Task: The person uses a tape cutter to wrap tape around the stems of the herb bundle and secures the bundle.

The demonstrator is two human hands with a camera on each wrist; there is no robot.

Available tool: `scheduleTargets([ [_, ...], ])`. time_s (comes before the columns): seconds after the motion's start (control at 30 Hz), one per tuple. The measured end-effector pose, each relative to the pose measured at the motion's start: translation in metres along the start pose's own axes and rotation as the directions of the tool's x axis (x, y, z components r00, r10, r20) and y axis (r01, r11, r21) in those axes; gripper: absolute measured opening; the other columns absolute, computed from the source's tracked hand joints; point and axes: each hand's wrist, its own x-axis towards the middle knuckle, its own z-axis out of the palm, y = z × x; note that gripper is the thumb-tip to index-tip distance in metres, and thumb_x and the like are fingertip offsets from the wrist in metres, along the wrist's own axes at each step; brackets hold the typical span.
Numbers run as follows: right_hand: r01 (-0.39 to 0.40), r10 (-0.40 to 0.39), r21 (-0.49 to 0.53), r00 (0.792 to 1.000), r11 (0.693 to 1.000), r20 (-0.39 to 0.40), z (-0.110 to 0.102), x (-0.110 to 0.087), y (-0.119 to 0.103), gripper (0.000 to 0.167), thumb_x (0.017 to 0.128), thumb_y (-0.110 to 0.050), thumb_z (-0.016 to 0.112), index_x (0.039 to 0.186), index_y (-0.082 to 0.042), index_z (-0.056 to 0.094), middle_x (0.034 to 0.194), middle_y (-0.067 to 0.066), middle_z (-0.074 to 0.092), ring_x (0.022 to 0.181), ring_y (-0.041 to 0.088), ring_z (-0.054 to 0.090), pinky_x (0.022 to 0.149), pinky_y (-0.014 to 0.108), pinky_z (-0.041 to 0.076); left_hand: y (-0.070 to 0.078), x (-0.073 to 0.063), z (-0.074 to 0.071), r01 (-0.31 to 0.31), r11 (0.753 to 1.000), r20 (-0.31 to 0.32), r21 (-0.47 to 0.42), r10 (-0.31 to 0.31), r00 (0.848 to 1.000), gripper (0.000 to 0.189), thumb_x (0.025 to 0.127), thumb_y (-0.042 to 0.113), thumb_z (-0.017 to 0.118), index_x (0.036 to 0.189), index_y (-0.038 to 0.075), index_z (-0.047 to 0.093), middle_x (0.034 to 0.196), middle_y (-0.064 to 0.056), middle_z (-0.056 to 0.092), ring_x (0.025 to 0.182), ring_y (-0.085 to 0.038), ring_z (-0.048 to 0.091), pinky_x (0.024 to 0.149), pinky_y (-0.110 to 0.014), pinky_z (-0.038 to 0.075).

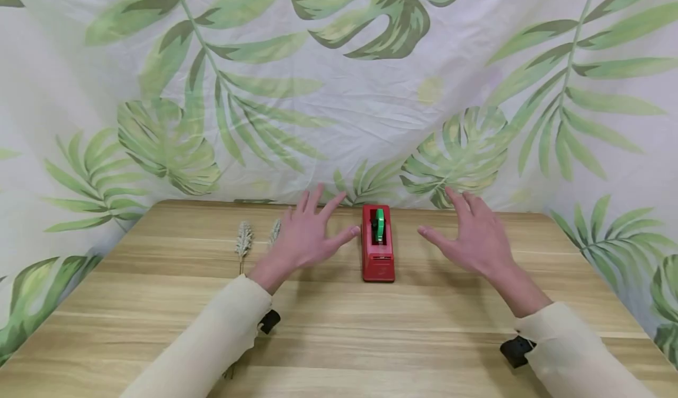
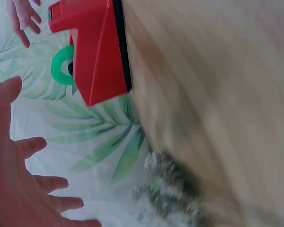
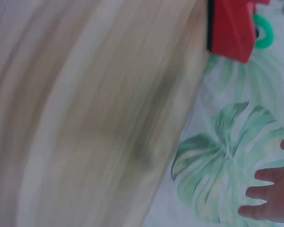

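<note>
A red tape dispenser [image 1: 378, 262] with a green roll of tape [image 1: 379, 224] in it stands near the table's far edge, between the two hands. The left hand [image 1: 307, 233] hovers to its left with fingers spread, the thumb tip close to the dispenser's side in the head view. To its right, farther off, the right hand [image 1: 479, 236] is raised with its fingers extended, holding nothing. In the left wrist view the dispenser [image 2: 102, 52] shows its side and dark base, with the left hand [image 2: 23, 175] apart from it. The right wrist view shows the dispenser [image 3: 232, 30] and part of the right hand [image 3: 274, 194].
Grey-white dried flower sprigs [image 1: 243, 239] lie on the wooden table [image 1: 402, 339] at the left, partly hidden by the left hand and forearm. A leaf-print cloth [image 1: 371, 121] hangs behind the table's far edge.
</note>
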Motion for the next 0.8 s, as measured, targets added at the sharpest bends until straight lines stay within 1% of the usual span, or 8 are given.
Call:
scheduleTargets([
  [0.1,-0.004,0.004,0.141,1.000,0.990,-0.001,0.004,-0.003,-0.010,0.096,0.096,-0.071,0.062,0.167,-0.013,0.031,0.166,0.026,0.038,0.152,0.051,0.037,0.118,0.072,0.035,0.003,-0.002,0.006,-0.016,0.988,0.028,-0.152,0.020,0.999,0.078,0.104,0.067,0.048,0.169,0.030,0.027,0.179,-0.018,0.014,0.161,-0.049,0.024,0.123,-0.073,0.027],
  [0.17,-0.014,0.012,0.245,1.000,0.969,0.007,0.009,-0.005,-0.017,0.090,0.098,-0.065,0.065,0.164,-0.010,0.036,0.164,0.024,0.043,0.151,0.048,0.040,0.118,0.069,0.037,0.006,-0.003,0.011,-0.018,0.963,0.050,-0.269,0.032,0.998,0.073,0.107,0.061,0.050,0.169,0.028,0.029,0.178,-0.018,0.017,0.160,-0.049,0.027,0.124,-0.072,0.028],
  [0.3,-0.056,0.042,0.424,0.998,0.904,0.044,0.017,-0.009,-0.030,0.077,0.100,-0.054,0.069,0.158,-0.009,0.043,0.155,0.022,0.054,0.143,0.045,0.051,0.114,0.065,0.044,0.014,-0.003,0.021,-0.025,0.879,0.049,-0.477,0.055,0.997,0.065,0.110,0.045,0.053,0.167,0.021,0.034,0.176,-0.015,0.027,0.161,-0.042,0.028,0.128,-0.065,0.027],
  [0.4,-0.105,0.068,0.509,0.994,0.854,0.090,0.022,-0.012,-0.039,0.067,0.101,-0.049,0.069,0.153,-0.011,0.048,0.145,0.021,0.062,0.134,0.042,0.059,0.107,0.059,0.052,0.019,-0.002,0.029,-0.018,0.811,0.031,-0.585,0.045,0.998,0.060,0.111,0.034,0.054,0.166,0.016,0.037,0.172,-0.014,0.036,0.159,-0.040,0.034,0.129,-0.060,0.029],
  [0.53,-0.156,0.093,0.577,0.986,0.802,0.137,0.030,-0.014,-0.048,0.055,0.102,-0.041,0.071,0.144,-0.008,0.058,0.132,0.019,0.070,0.121,0.034,0.067,0.095,0.042,0.059,0.025,-0.003,0.039,0.050,0.730,0.058,-0.682,-0.015,0.998,0.058,0.111,0.030,0.056,0.165,0.018,0.039,0.171,-0.013,0.039,0.152,-0.046,0.044,0.123,-0.063,0.036],
  [0.67,-0.220,0.129,0.619,0.974,0.754,0.188,0.037,-0.015,-0.057,0.044,0.101,-0.035,0.072,0.132,-0.003,0.067,0.122,0.017,0.073,0.110,0.028,0.070,0.086,0.029,0.056,0.029,-0.006,0.047,0.125,0.658,0.115,-0.742,-0.058,0.992,0.059,0.110,0.030,0.057,0.166,0.024,0.038,0.172,-0.007,0.037,0.152,-0.045,0.045,0.121,-0.062,0.040],
  [0.73,-0.255,0.151,0.639,0.965,0.726,0.213,0.040,-0.016,-0.060,0.039,0.102,-0.032,0.072,0.126,-0.002,0.070,0.116,0.015,0.074,0.104,0.026,0.070,0.085,0.029,0.055,0.030,-0.007,0.051,0.143,0.632,0.134,-0.762,-0.062,0.989,0.059,0.110,0.030,0.058,0.166,0.025,0.038,0.173,-0.005,0.037,0.152,-0.044,0.044,0.121,-0.061,0.041],
  [0.8,-0.290,0.167,0.668,0.955,0.685,0.243,0.044,-0.016,-0.061,0.036,0.102,-0.030,0.072,0.123,-0.001,0.072,0.114,0.015,0.074,0.103,0.027,0.070,0.087,0.032,0.056,0.030,-0.007,0.053,0.146,0.620,0.142,-0.771,-0.056,0.988,0.059,0.110,0.028,0.057,0.166,0.024,0.038,0.173,-0.006,0.036,0.151,-0.045,0.045,0.121,-0.061,0.040],
])
